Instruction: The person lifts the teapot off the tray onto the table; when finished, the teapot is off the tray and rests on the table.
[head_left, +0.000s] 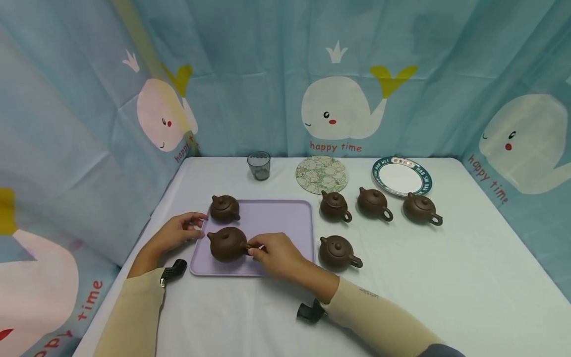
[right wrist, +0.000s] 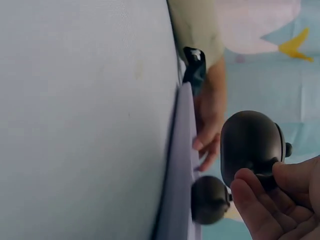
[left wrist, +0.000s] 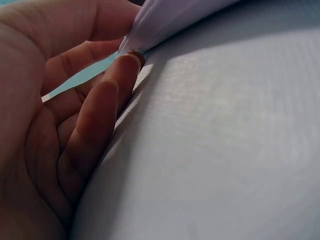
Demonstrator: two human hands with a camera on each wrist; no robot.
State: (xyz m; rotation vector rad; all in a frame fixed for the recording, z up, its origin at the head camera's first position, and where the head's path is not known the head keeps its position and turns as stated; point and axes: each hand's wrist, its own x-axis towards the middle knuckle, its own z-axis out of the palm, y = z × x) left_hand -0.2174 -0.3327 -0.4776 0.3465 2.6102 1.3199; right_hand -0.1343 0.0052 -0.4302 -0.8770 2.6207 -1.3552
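My right hand (head_left: 278,255) pinches the handle of a brown clay teapot (head_left: 227,244), with the thumb on one side and fingers on the other. In the right wrist view, a gap shows between this teapot (right wrist: 250,145) and the lilac tray (right wrist: 175,185), so it hangs above the tray. A smaller brown teapot (head_left: 224,208) sits on the tray's far left corner, its spout to the left. My left hand (head_left: 177,233) is at the tray's left rim, where thumb and fingertips touch the edge. In the left wrist view, the bent fingers (left wrist: 97,110) lie beside the tray's edge.
Right of the tray (head_left: 281,218) stand several more brown teapots, the closest one (head_left: 337,252) beside its rim. Along the back are a grey glass (head_left: 259,166), a round patterned mat (head_left: 321,174) and a green-rimmed plate (head_left: 380,168). A patterned curtain (head_left: 250,109) encloses the table.
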